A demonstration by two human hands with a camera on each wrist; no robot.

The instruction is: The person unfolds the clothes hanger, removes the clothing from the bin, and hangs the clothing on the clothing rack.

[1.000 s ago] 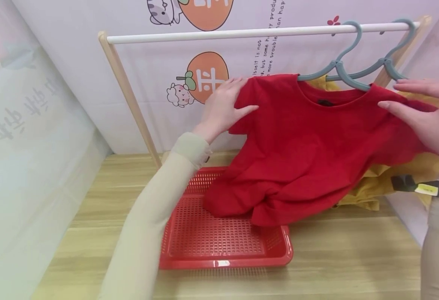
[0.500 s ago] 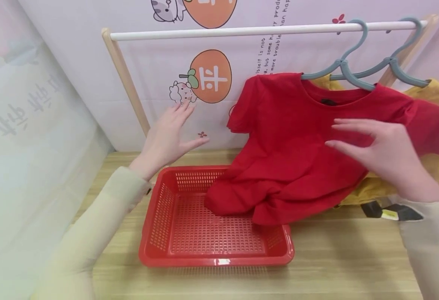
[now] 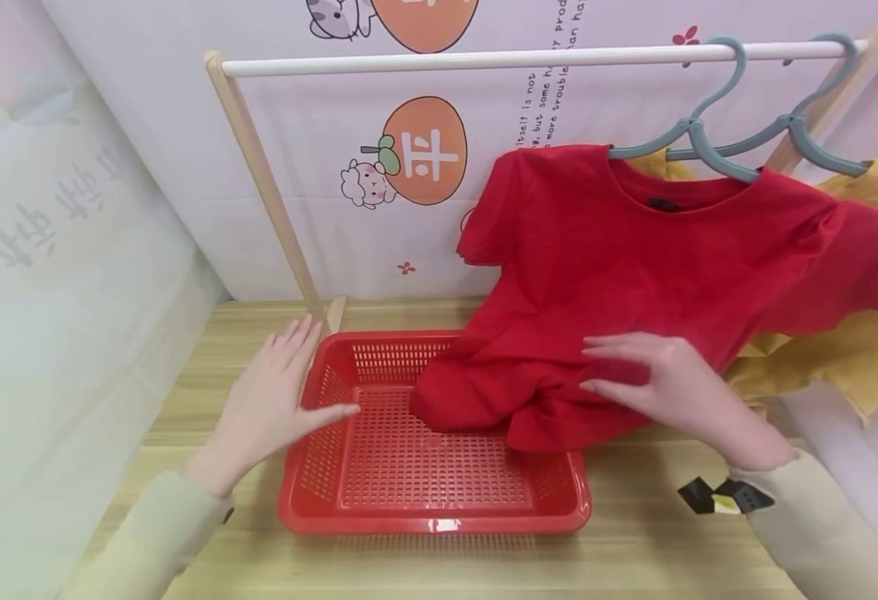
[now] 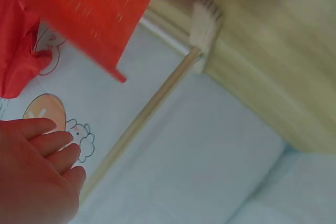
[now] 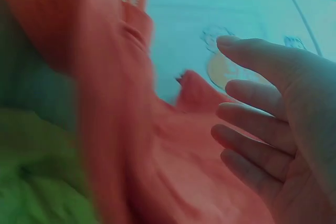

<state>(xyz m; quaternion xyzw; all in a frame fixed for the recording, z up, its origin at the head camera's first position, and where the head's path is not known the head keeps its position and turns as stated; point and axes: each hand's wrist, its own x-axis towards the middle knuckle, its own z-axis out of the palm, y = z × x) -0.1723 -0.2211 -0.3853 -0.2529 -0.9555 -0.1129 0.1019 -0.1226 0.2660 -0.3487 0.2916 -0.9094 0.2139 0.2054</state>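
A red T-shirt hangs by its neckline on a blue-grey hanger hooked over the white rail. Its lower hem drapes into a red plastic basket on the table. My left hand is by the basket's left side, fingers straight and thumb spread, holding nothing. In front of the shirt's lower part is my right hand, its fingers loosely bent and nothing between them. The right wrist view shows that palm beside the red cloth.
A clothes rack with a white rail and wooden posts stands against a printed wall sheet. Behind the red shirt a yellow garment hangs from a second hanger. Wood-patterned table surrounds the basket.
Both hands have left the shirt's shoulders and come down toward me, the left one moving left to the basket's side, the right one moving left across the shirt's front. The shirt stays on its hanger.
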